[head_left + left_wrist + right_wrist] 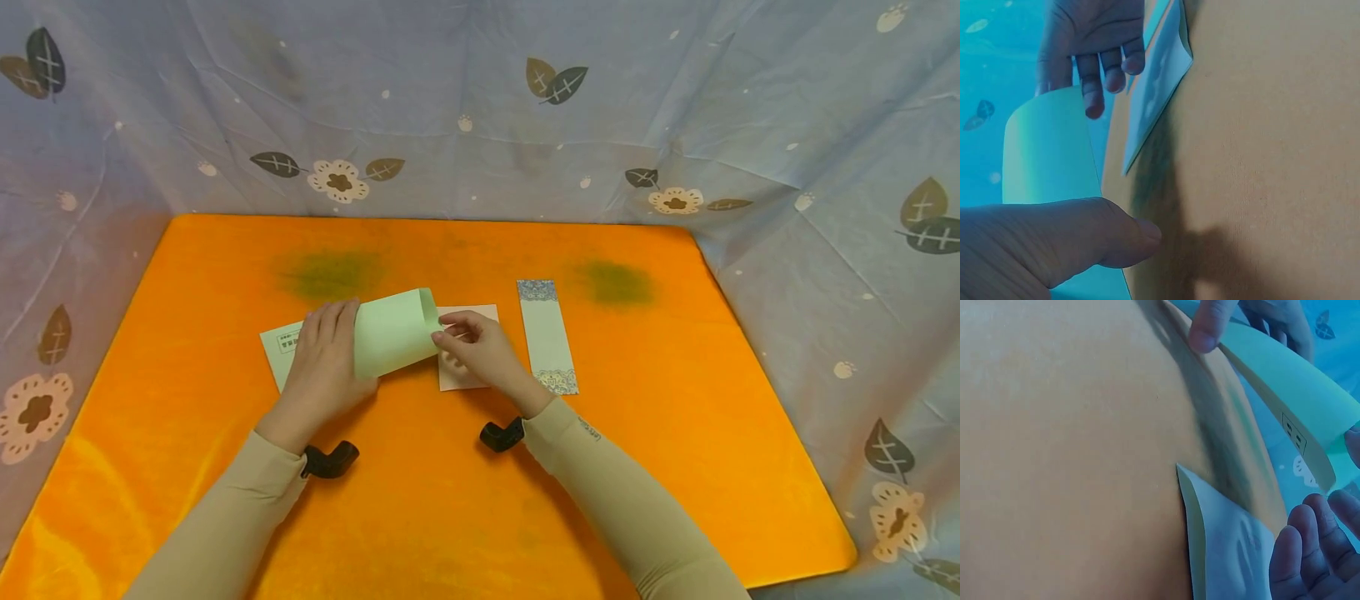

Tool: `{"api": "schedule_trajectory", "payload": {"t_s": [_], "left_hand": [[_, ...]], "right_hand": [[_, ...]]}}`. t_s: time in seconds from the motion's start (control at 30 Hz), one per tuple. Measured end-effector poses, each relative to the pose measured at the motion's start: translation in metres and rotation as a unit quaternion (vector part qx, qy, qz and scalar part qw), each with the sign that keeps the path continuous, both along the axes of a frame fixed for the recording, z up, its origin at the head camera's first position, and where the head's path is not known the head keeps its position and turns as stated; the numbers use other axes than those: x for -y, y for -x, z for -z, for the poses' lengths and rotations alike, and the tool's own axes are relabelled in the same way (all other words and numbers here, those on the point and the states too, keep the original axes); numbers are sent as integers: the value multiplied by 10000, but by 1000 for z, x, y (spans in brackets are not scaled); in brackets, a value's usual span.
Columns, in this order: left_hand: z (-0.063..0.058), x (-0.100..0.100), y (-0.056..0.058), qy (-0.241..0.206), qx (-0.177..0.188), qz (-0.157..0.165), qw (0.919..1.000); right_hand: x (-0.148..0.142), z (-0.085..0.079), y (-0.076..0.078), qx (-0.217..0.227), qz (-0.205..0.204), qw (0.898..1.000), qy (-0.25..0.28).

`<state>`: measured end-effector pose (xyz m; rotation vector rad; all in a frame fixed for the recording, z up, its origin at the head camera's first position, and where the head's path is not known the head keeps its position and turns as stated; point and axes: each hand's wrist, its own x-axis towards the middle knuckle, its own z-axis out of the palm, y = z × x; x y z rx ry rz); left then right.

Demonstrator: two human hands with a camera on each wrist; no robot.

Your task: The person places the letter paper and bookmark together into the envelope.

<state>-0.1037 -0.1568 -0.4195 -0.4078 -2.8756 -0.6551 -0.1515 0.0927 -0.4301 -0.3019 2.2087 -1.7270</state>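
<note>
My left hand (322, 350) grips a light green paper envelope (393, 333) across its middle, with the thumb along the near side. The envelope bulges, and its open end faces right. Small print shows on its underside in the right wrist view. My right hand (483, 350) pinches the edge of that open end between thumb and finger, the other fingers loosely bent below it. Left of my left hand, a paler green printed piece (277, 350) sticks out. Under my right hand lies a whitish paper envelope (476, 381), partly covered.
A long white paper strip (547, 333) with blue patterned ends lies to the right of my right hand. The orange tabletop (675, 433) has two dark green patches towards the back. Printed cloth (465, 83) hangs behind and at both sides.
</note>
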Motion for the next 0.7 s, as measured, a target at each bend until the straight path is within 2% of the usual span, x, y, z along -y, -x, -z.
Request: {"api": "schedule_trajectory", "payload": {"t_s": [0.13,0.23,0.43,0.57,0.7], "left_hand": [[0,2,0,26,-19,-11,10000],[0,3,0,47,4,-27,10000],[-1,4,-1,66,133,-78,9999],[-1,5,-1,46,136,-98,9998],[-2,5,-1,31,130,-117,9998]], "right_hand": [[-6,0,3,50,11,9999,134],[-14,-1,7,47,64,10000,43],[-33,-3,18,-289,337,9977,-509],[-42,-2,26,-649,506,9921,-945],[-47,1,31,-775,670,9853,-1369]]}}
